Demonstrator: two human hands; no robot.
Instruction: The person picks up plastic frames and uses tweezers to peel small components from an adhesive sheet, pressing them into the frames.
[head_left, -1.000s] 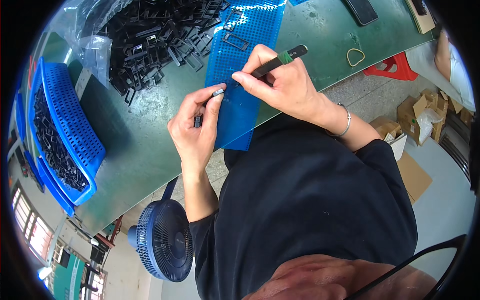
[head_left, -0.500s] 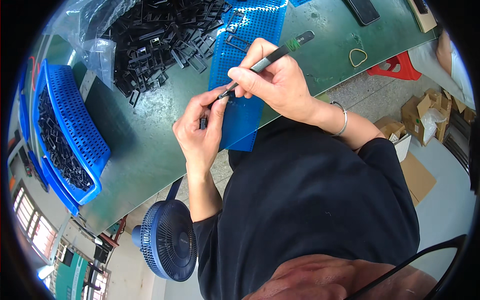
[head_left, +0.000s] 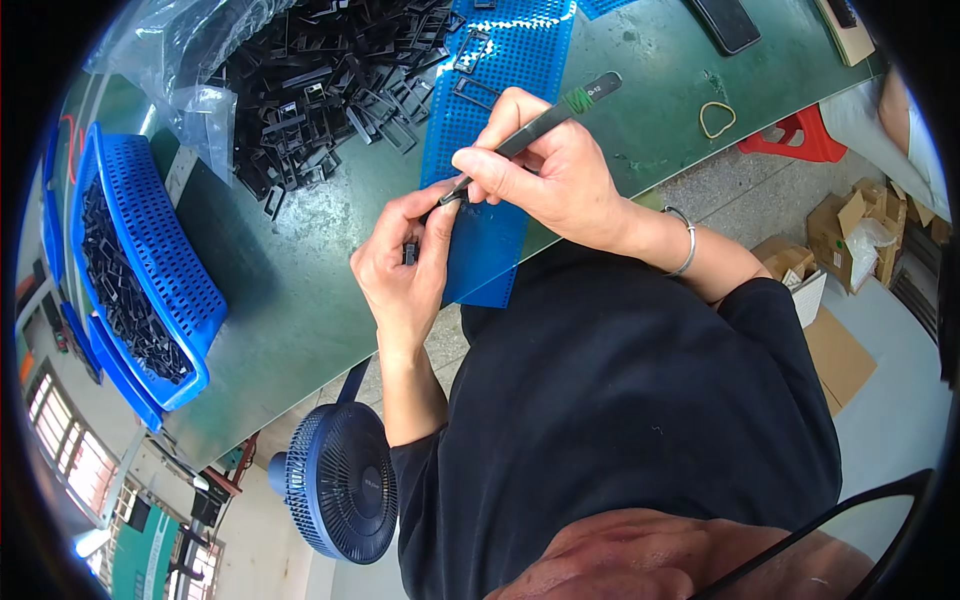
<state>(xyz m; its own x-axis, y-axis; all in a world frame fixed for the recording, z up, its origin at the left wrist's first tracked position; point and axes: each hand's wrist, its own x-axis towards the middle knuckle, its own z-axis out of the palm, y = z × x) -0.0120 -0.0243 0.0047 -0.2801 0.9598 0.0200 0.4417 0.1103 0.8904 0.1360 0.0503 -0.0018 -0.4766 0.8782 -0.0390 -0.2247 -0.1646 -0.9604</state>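
Hands (head_left: 410,265) shifted lower over green table (head_left: 300,300), concrete floor (head_left: 880,420).

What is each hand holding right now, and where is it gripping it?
The right hand pinches a pair of tweezers around the middle of their length. The left hand pinches a small black part between thumb and fingers, at the tweezer tips.

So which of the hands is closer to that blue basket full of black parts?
Left. The left hand is above the green table, a short way right of the blue basket. The right hand, gripping the tweezers, is farther right.
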